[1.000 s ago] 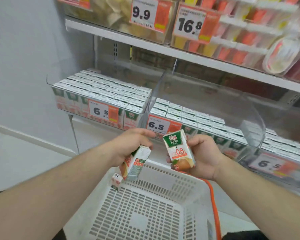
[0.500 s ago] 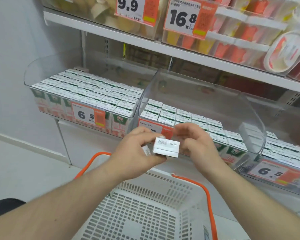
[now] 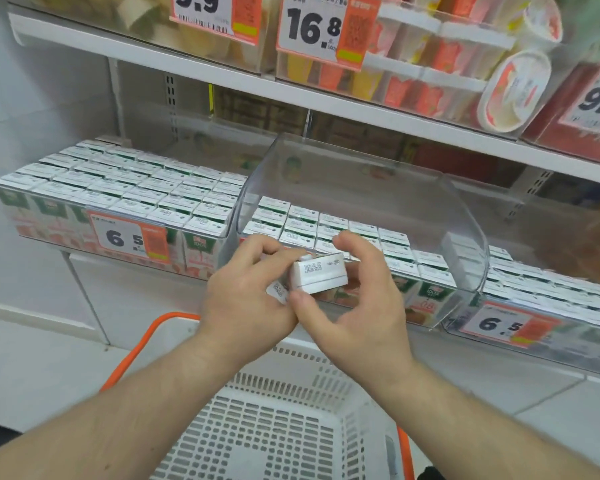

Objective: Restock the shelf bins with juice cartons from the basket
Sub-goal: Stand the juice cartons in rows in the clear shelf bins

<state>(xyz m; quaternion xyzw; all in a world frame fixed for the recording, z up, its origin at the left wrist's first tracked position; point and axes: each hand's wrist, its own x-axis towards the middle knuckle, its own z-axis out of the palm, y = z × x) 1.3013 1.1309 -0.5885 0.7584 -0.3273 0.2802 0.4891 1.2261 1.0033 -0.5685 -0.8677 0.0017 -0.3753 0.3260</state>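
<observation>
A white-topped juice carton [image 3: 318, 276] stands upright between both hands, just in front of the middle clear bin [image 3: 368, 174]. My left hand [image 3: 246, 296] grips its left side and also holds a second carton [image 3: 277, 292] tucked lower in the palm. My right hand [image 3: 357, 299] has its thumb on the carton's lower front edge and its fingers curled around the far side. The middle bin holds rows of cartons [image 3: 329, 226] at its front left, and its back is bare. The white basket [image 3: 284, 427] sits below my forearms.
The left bin [image 3: 118, 192] is packed with cartons behind a 6.5 price tag. A right bin [image 3: 541, 296] also holds cartons. An upper shelf [image 3: 222, 74] with other goods overhangs the bins. Orange basket handles [image 3: 142, 344] stick out on both sides.
My hands, each holding a tilted carton a second ago, have come together and risen to the middle bin's front. The carton between them now stands upright, top towards me.
</observation>
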